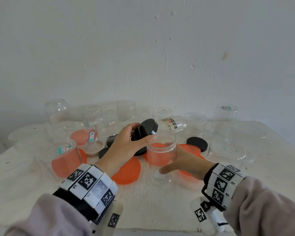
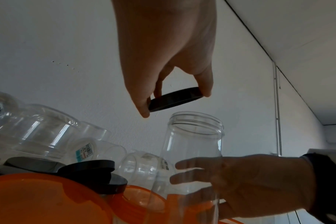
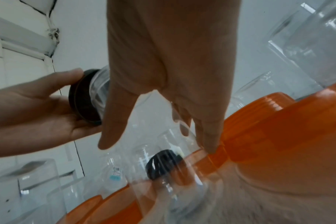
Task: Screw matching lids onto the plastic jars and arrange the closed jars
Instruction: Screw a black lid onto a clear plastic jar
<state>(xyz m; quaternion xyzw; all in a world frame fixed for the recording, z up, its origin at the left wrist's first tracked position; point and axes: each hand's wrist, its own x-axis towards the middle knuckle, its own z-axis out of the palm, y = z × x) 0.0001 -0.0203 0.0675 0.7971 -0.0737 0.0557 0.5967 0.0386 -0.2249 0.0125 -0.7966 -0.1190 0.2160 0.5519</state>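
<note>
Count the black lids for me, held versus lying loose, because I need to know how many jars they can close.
Held in the left hand: 1 black lid
Lying on the table: 4 black lids
Total: 5

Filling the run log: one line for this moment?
left hand: holds black lid | right hand: grips open clear jar | lid not on
</note>
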